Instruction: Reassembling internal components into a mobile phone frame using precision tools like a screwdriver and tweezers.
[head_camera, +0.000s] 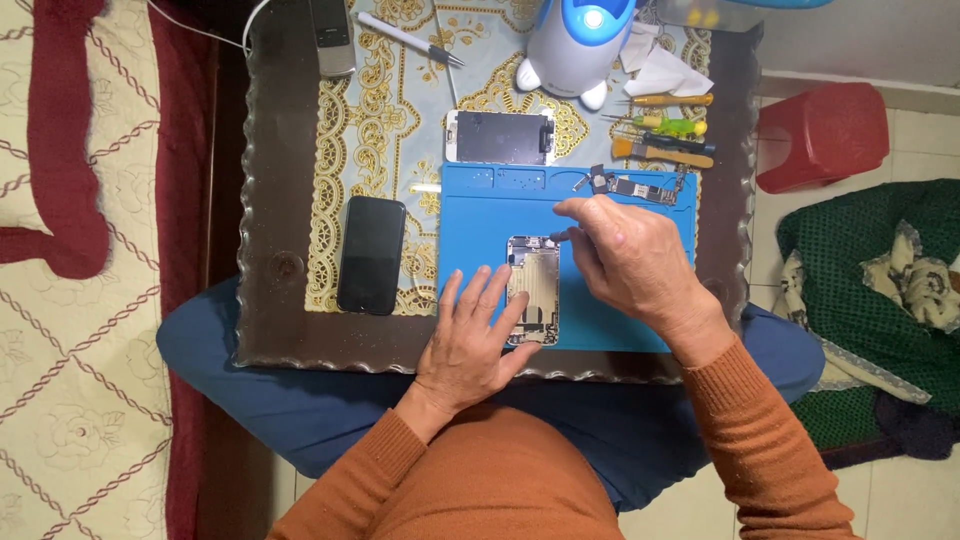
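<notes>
An opened phone body (533, 285) with a gold inner shell lies on a blue work mat (610, 320). My left hand (470, 340) rests flat on the mat, fingers spread, touching the phone's left and lower edge. My right hand (625, 255) hovers over the phone's top right corner, its fingers pinched on a small dark tool or part (560, 236); what it is cannot be made out. A phone circuit board (640, 188) lies on the mat's upper edge. A detached screen panel (500, 137) lies just above the mat.
A black phone (371, 254) lies left of the mat on the patterned glass-topped table (280, 200). Screwdrivers and a brush (665, 140) sit top right, a white-and-blue lamp base (575, 50), a pen (410, 38) and another handset (332, 38) at the top. A red stool (825, 135) stands right.
</notes>
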